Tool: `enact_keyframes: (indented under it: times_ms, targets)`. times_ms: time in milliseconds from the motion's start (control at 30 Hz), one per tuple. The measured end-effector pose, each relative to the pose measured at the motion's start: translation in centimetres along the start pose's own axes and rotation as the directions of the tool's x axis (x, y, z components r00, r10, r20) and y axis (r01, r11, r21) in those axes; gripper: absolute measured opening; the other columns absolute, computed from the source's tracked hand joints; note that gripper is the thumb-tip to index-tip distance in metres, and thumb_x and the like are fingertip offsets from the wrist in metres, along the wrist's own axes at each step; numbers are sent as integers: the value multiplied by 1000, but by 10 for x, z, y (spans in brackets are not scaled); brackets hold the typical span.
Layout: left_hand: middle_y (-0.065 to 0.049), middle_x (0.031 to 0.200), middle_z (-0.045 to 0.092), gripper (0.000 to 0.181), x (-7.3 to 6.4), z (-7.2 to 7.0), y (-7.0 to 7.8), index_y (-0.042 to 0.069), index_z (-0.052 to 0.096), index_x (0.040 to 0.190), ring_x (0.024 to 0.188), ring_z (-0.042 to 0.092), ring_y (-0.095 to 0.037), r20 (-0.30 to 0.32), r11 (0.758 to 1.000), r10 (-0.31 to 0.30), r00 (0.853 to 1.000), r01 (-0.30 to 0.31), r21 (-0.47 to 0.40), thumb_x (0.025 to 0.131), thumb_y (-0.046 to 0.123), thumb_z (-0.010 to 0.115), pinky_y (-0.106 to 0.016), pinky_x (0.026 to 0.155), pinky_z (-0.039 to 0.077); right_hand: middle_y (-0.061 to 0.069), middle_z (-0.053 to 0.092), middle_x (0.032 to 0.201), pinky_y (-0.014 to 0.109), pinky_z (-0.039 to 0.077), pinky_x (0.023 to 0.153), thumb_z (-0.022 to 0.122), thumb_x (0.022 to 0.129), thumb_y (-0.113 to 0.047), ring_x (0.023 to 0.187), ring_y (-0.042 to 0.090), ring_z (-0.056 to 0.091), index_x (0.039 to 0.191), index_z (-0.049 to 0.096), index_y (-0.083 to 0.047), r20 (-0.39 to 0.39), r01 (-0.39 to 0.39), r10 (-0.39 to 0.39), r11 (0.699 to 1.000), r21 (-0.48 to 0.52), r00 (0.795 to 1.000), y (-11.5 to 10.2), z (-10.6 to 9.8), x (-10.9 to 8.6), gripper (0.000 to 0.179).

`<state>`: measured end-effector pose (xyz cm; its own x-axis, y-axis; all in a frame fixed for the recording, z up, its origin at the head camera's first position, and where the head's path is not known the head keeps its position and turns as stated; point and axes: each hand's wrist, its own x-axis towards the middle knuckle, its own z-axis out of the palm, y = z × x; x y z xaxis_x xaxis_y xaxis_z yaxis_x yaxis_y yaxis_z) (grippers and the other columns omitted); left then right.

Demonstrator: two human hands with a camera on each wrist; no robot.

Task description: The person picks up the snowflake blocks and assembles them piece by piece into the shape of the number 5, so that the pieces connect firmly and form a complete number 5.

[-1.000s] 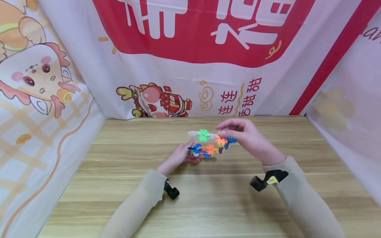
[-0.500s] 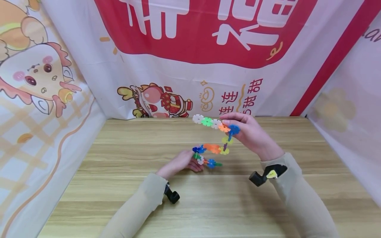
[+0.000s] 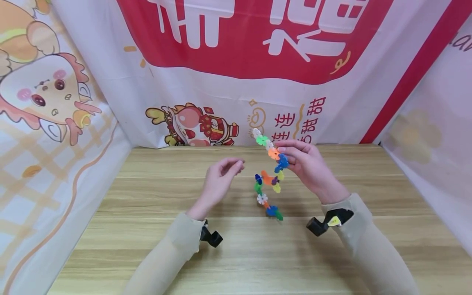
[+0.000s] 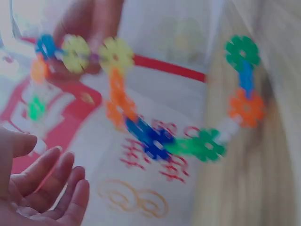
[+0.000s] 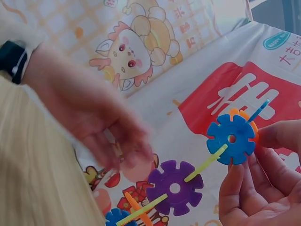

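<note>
A chain of colourful plastic snowflake discs hangs over the table, joined edge to edge through their slots. My right hand [image 3: 309,170] pinches it near an orange disc [image 3: 274,153] and a blue disc [image 5: 237,134]. From there a short end with a light green disc [image 3: 262,140] and white discs points up and left. The longer part curves down past a purple disc [image 5: 174,187] to a green disc [image 4: 242,52] at its other end. Left of the chain, apart from it, my left hand [image 3: 217,180] is empty with loosely bent fingers [image 4: 56,172].
Beneath the hands lies a wood-grain table [image 3: 258,254]. A white and red printed cloth [image 3: 236,61] hangs behind it, with more printed cloth [image 3: 48,164] at the left and right sides. Each wrist wears a black camera mount [image 3: 330,221].
My left hand has let go of the chain and moved up and left. The chain's lower part now hangs down freely, while its upper end has tilted upward in my right hand.
</note>
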<state>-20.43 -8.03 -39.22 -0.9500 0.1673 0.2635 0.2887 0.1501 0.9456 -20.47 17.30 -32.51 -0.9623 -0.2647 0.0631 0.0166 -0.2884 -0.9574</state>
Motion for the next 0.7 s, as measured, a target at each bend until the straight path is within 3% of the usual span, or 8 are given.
enact_keyframes:
  times_ms: [67, 100, 200, 267, 300, 367, 500, 700]
  targets:
    - [-7, 111, 72, 23, -5, 5, 18, 9, 71, 119, 100, 67, -17, -27, 992, 126, 992, -126, 8, 102, 24, 65, -31, 89, 55, 11, 71, 113, 33, 56, 91, 62, 103, -11, 94, 19, 71, 114, 73, -6, -10, 8, -8, 1000, 11, 1000, 1, 2, 0, 16]
    - [-5, 109, 73, 21, -9, 8, 27, 9, 72, 117, 99, 67, -15, -31, 978, 207, 978, -206, 25, 101, 21, 67, -32, 87, 55, 11, 71, 112, 33, 56, 91, 62, 103, -10, 93, 19, 71, 113, 73, -6, -17, 12, -12, 1000, 20, 1000, 1, 3, -1, 16]
    - [-2, 108, 73, 20, -16, 19, 47, 6, 72, 114, 97, 66, -15, -20, 896, 438, 899, -435, 92, 96, 15, 74, -34, 86, 55, 11, 71, 111, 32, 56, 91, 61, 103, -9, 91, 19, 70, 113, 72, -5, -35, 28, -27, 999, 35, 999, 3, 8, -1, 15]
    - [-3, 108, 73, 24, -18, 26, 55, 5, 72, 113, 98, 66, -15, -17, 837, 538, 843, -531, 136, 92, 13, 79, -34, 87, 54, 11, 71, 111, 32, 55, 92, 61, 103, -8, 93, 20, 70, 114, 71, -4, -45, 46, -44, 998, 42, 998, 5, 12, -2, 16]
    - [-2, 108, 72, 27, -19, 29, 58, 5, 72, 113, 99, 65, -14, -23, 821, 559, 829, -549, 158, 90, 15, 81, -34, 88, 54, 11, 70, 111, 32, 55, 93, 61, 103, -7, 94, 20, 70, 114, 71, -4, -50, 55, -53, 998, 40, 997, 6, 15, -3, 16]
    - [-1, 107, 72, 31, -17, 32, 62, 6, 71, 112, 98, 65, -13, -51, 818, 561, 826, -544, 189, 87, 18, 85, -32, 87, 54, 11, 70, 110, 33, 55, 92, 61, 102, -5, 94, 20, 70, 114, 70, -3, -63, 75, -73, 997, 36, 995, 10, 20, -3, 15]
    - [2, 100, 73, 28, -13, 32, 62, 8, 71, 104, 91, 66, -11, -114, 835, 532, 839, -498, 234, 85, 21, 86, -31, 83, 55, 12, 69, 108, 33, 57, 89, 63, 100, -3, 93, 20, 70, 111, 70, -2, -115, 132, -131, 991, -4, 985, 18, 31, -4, 13]
    - [2, 91, 74, 17, -11, 25, 62, 7, 74, 96, 80, 66, -8, -150, 846, 514, 845, -470, 251, 89, 19, 83, -30, 74, 57, 15, 69, 110, 33, 58, 85, 73, 96, -11, 93, 23, 69, 109, 71, -1, -174, 223, -248, 963, -148, 953, 23, 42, -6, 16]
